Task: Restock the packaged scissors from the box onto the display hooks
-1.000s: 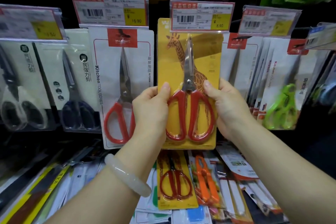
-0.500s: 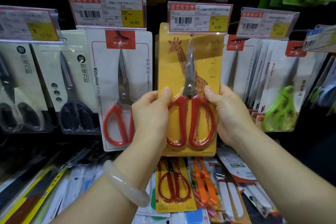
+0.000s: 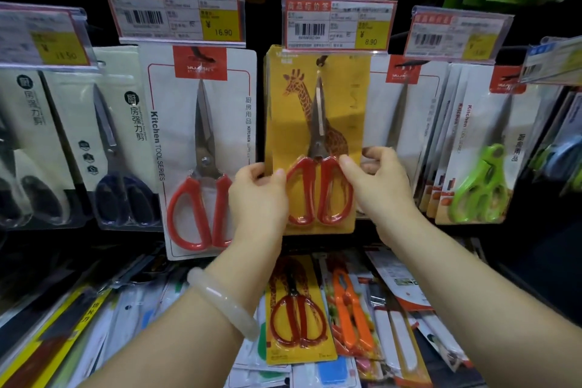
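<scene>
Left hand and right hand are each pinching a lower side edge of the yellow giraffe-printed card pack of red-handled scissors, thumbs lying on the front near the red loops, fingers curling behind. The pack is hanging upright below the clear-sleeved price label marked 8.90, its top edge tucked under the label; a dark hang slot is showing near the top, but whether the hook itself is passing through it cannot be told. More yellow cards appear to be sitting behind it. To the left, just beside, is hanging the white card pack of red-handled kitchen scissors; another yellow giraffe pack is lying below among loose stock. To seat the pack well, the hands are best keeping it square and level, sliding it straight back along the hook until flush with its fellows, and releasing only once it is hanging freely.
</scene>
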